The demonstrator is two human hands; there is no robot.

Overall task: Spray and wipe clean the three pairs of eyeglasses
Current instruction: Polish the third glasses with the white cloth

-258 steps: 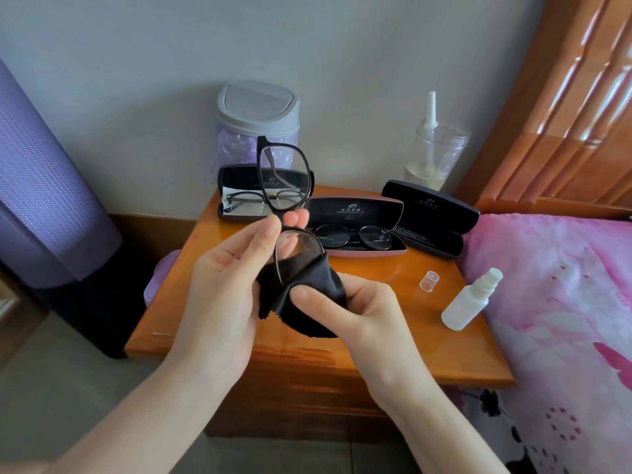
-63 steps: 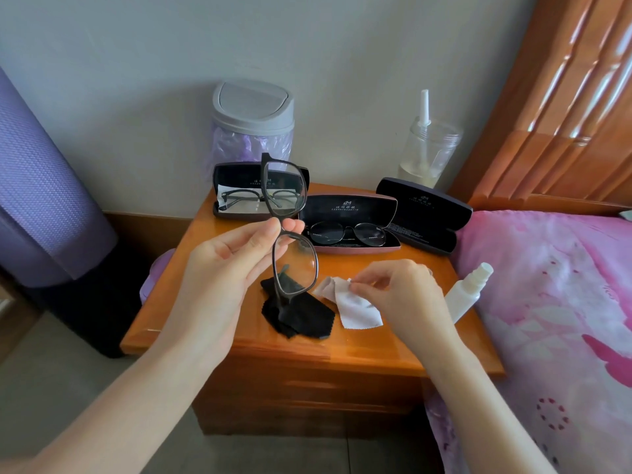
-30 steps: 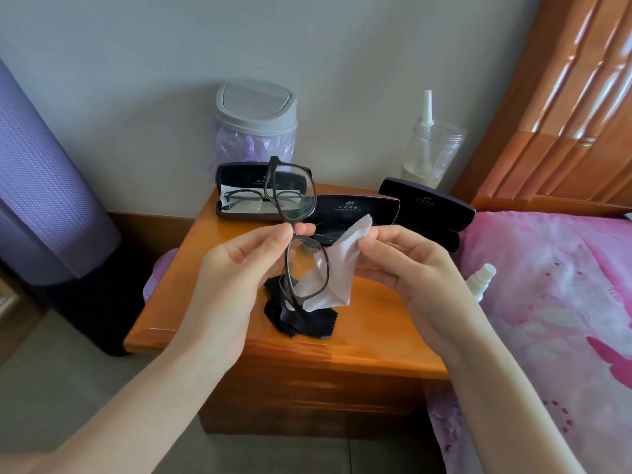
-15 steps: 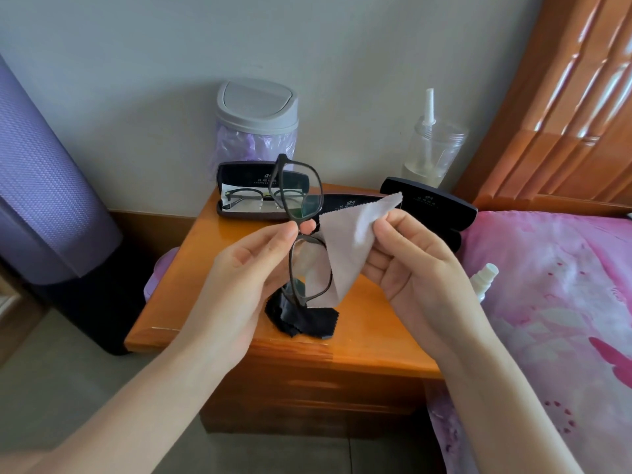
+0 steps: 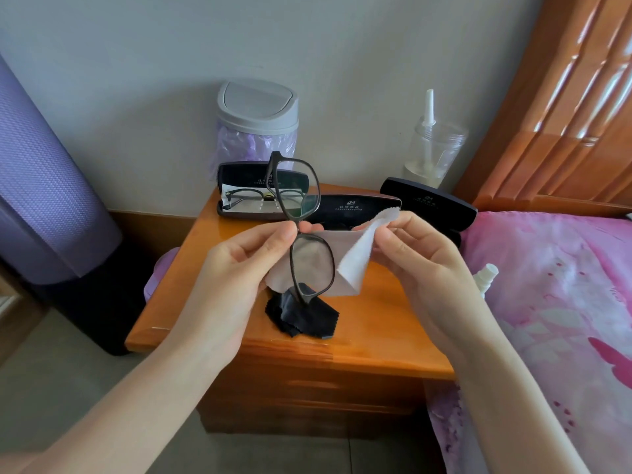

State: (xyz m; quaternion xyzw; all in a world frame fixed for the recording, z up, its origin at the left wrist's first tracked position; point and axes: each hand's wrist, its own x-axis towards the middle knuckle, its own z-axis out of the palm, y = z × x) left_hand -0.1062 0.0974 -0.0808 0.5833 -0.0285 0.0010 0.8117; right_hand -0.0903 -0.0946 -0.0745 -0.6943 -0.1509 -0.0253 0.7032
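Black-framed eyeglasses (image 5: 312, 265) stand on end above an orange wooden nightstand (image 5: 376, 323), bridge pinched in the left hand (image 5: 236, 278); the right hand (image 5: 420, 268) pinches a white cloth (image 5: 355, 265) behind the lower lens, apparently to wipe it.

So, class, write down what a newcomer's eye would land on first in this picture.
The dark-framed glasses, held on end at centre, the left hand pinching their bridge. Next, the pale cloth the right hand holds up behind the lower lens. Below lies a crumpled black cloth on the wooden nightstand.
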